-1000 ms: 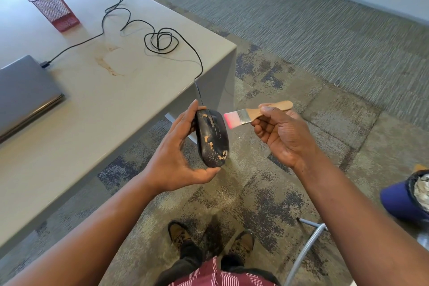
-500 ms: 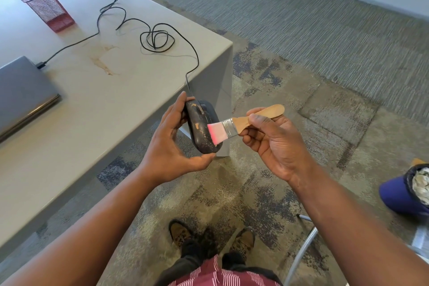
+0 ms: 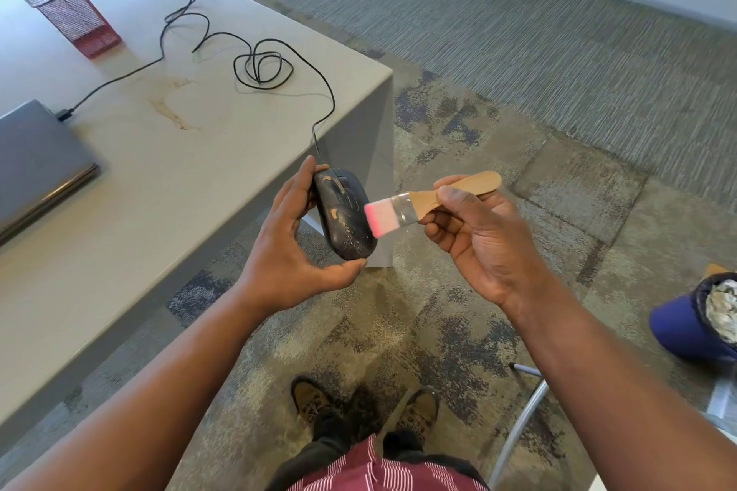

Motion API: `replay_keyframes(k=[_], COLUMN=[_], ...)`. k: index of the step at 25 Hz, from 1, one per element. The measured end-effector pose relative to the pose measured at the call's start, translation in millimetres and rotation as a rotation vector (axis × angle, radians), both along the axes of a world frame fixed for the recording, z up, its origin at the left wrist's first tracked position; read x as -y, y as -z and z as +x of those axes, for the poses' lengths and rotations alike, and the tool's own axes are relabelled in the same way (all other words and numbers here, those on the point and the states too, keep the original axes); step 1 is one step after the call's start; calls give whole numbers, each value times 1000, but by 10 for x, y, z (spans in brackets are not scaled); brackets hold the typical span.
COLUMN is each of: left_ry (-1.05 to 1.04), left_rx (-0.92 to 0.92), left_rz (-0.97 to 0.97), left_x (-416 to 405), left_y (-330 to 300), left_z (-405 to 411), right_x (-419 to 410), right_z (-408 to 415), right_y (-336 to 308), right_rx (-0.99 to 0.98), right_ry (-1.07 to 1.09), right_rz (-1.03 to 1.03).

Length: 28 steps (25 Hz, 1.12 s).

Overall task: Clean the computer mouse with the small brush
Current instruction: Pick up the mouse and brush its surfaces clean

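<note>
Now brushing the mouse (image 3: 345, 215), held in mid-air beside the desk (image 3: 191, 155) corner.
My left hand (image 3: 295, 251) pinches its hard, light shell end to end; my right hand (image 3: 478, 235) closes on the brush (image 3: 430, 200) handle, soft bristles touching the shell's side.

No text, label, brand, number or sign is showing clearly enough to be read anywhere in the view.
</note>
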<state>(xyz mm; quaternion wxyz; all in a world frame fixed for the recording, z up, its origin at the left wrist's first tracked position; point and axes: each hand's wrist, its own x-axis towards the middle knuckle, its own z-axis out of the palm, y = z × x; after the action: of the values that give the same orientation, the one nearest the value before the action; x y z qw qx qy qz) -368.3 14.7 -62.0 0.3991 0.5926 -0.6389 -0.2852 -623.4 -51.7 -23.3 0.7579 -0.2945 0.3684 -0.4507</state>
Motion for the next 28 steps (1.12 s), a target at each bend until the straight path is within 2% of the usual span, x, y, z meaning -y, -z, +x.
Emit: replay_keyframes(k=[3,6,9,12,19,28], left_ry=[8,16,24,7,-31,-36], left_rx=[65,151,181,179,168,194], left_rz=[13,39,53,71,107,79], left_x=[-8,-12,-13,1,-19,1], left_y=[-31,-105,-140,-123,-109,-19], left_z=[-39,-76,-97,-82,-45,-13], right_x=[-38,4,75,77,36,138], right_z=[177,300,365,397,284,-35], right_y=[-101,-173,-212,-197,-159,-69], right_rx=[-1,-41,-149,-244,-333,-485], right_ry=[-44,11,30,-43,-191,-354], right_rz=[-51,-100,-185,-213,-265,-451])
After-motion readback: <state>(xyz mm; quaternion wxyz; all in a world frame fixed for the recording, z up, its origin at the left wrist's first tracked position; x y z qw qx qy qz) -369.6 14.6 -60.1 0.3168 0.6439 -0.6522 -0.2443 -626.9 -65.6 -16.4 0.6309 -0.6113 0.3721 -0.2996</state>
